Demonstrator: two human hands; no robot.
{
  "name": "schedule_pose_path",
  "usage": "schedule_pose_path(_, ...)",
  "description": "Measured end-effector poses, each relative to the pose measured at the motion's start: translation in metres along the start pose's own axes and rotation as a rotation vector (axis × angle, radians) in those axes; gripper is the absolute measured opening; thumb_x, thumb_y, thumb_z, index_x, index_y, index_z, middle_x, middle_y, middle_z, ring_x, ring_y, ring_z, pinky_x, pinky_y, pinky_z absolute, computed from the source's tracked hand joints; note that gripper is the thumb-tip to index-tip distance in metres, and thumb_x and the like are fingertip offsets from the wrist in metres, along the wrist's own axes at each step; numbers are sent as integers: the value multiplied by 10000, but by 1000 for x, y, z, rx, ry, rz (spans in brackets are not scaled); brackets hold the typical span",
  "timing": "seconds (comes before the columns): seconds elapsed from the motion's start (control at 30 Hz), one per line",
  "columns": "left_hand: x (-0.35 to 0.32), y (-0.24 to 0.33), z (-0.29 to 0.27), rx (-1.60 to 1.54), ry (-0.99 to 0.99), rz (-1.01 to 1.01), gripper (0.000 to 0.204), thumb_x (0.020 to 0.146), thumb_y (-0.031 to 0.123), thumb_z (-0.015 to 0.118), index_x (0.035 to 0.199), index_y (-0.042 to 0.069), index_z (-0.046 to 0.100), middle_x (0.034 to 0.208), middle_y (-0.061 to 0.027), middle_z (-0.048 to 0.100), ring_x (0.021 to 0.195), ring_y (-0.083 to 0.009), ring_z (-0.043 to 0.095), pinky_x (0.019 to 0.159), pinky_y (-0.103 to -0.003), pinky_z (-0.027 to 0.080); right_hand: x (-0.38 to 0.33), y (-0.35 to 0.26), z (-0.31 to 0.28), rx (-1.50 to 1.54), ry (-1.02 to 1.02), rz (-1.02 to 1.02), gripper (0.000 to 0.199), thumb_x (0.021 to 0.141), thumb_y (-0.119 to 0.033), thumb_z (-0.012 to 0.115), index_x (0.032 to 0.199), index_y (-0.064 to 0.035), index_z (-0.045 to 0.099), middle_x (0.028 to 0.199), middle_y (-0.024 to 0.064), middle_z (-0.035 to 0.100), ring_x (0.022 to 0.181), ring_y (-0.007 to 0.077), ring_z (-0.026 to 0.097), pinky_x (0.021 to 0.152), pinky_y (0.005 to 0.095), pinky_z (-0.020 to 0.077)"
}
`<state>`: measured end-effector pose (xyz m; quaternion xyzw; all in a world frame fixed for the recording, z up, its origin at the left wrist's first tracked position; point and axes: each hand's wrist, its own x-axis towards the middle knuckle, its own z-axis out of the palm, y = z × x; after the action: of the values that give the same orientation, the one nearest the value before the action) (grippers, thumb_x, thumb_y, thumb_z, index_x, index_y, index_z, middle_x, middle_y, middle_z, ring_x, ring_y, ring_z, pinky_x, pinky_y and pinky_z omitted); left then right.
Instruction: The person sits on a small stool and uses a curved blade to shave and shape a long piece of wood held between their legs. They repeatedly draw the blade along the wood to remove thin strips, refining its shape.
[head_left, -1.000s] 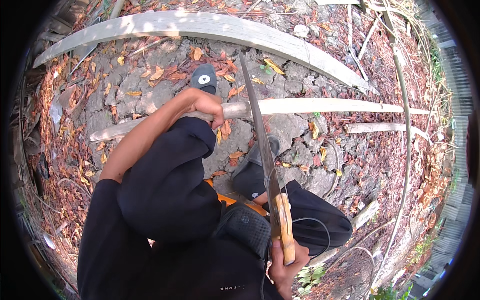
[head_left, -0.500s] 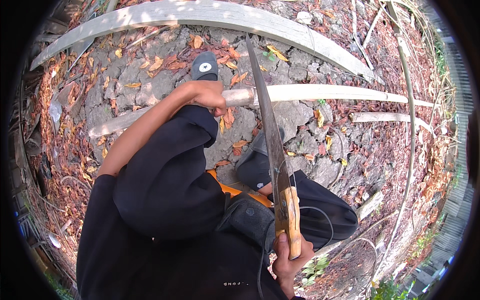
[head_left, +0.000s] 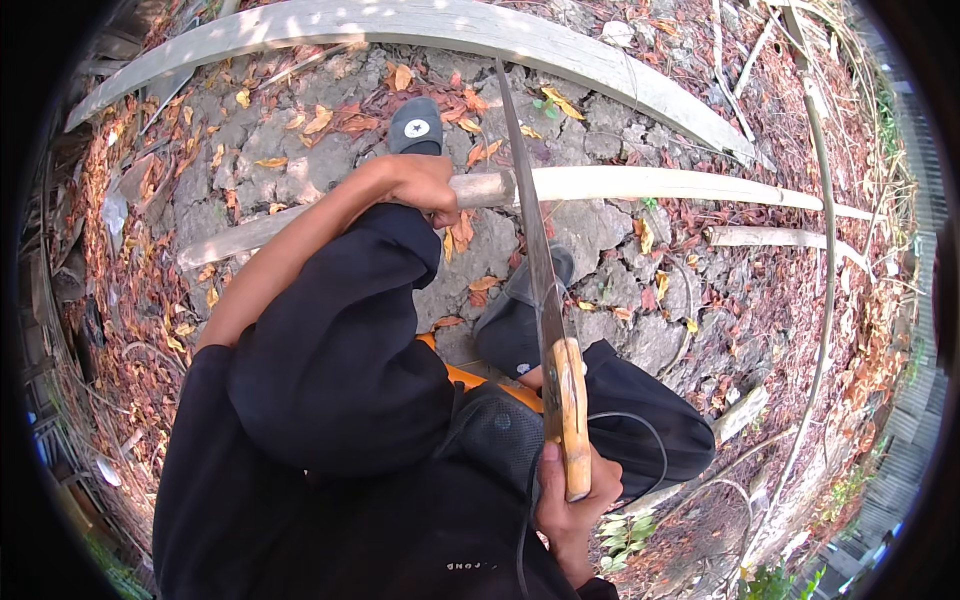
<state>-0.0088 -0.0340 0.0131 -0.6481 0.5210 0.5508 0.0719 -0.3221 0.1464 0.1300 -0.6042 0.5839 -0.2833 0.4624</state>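
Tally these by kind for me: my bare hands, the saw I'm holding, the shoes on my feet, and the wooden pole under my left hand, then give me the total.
Hands: 2 (left hand, right hand)
Saw: 1
Shoes: 2 (left shoe, right shoe)
Wooden pole: 1
Total: 6

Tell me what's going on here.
A person's right hand grips the yellowish wooden handle of a long, tapered, dark metal handsaw. The blade crosses over a long wooden pole, brownish left of the blade and pale right of it. The left hand holds the brownish part.
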Motion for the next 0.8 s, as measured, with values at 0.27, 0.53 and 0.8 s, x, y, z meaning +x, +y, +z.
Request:
schedule_pose_path(0.27, 6, -9, 1, -74, -49, 33, 272, 535, 127, 718, 697, -83, 660, 650, -118, 648, 562, -199, 616, 506, -346, 441, -25, 21, -12, 350, 87, 269, 216, 834, -32, 578, 965, 84, 706, 547, 22, 576, 489, 53, 522, 471, 230, 370)
schedule_pose_path(0.53, 7, -18, 5, -102, -68, 37, 241, 545, 116, 711, 683, -72, 655, 650, -112, 640, 540, -195, 599, 480, -345, 429, -9, 40, -1, 204, 39, 97, 126, 828, -9, 590, 753, 74, 646, 520, 27, 548, 446, 90, 513, 459, 255, 372)
schedule_pose_path(0.8, 8, -21, 6, -98, -64, -15, 212, 541, 107, 704, 656, -61, 644, 629, -103, 631, 527, -181, 586, 464, -347, 412, 45, 22, 25, 7, -44, -4, 61, 805, 0, 631, 784, 53, 652, 535, 90, 542, 455, 151, 580, 472, 281, 402)
